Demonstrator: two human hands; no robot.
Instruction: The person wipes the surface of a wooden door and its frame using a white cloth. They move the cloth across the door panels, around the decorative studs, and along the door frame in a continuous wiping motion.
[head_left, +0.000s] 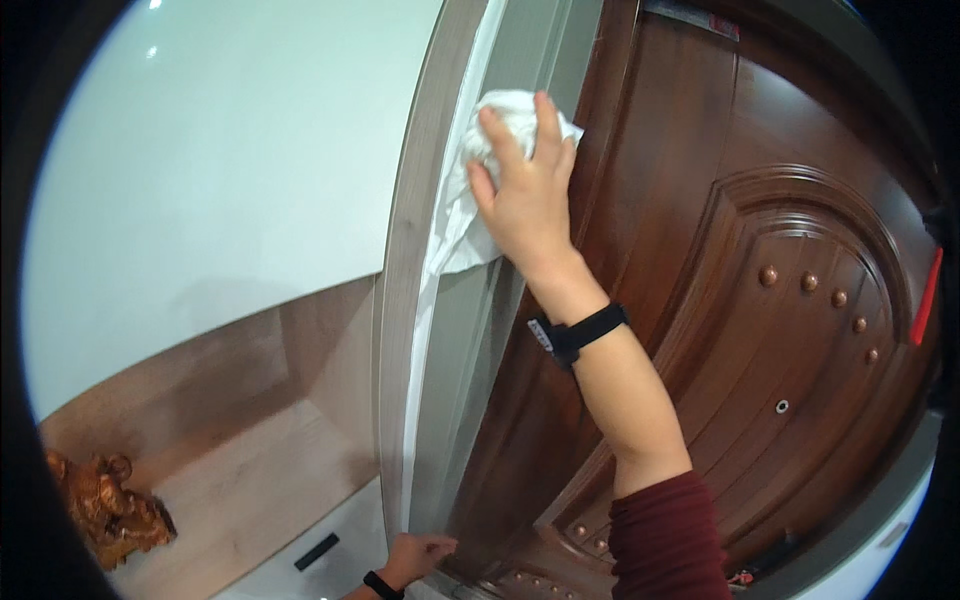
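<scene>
My right hand (525, 190) is raised high, its fingers spread over a crumpled white cloth (515, 115) and pressing it against the grey door frame (455, 350). A loose fold of the cloth hangs down below the palm. A black band with a small tag circles my right wrist. Low in the view, my left hand (415, 558) is beside the lower end of the wood-grain cabinet edge (398, 300), its visible fingers stretched out to the right. That wrist also wears a dark band.
A dark brown panelled door (660, 250) with round studs and a peephole fills the right side. Left of the frame are a white cabinet panel (220, 130) and an open wooden niche (260, 450) with a carved brown ornament (110, 510). Below the niche sits a black handle (317, 552).
</scene>
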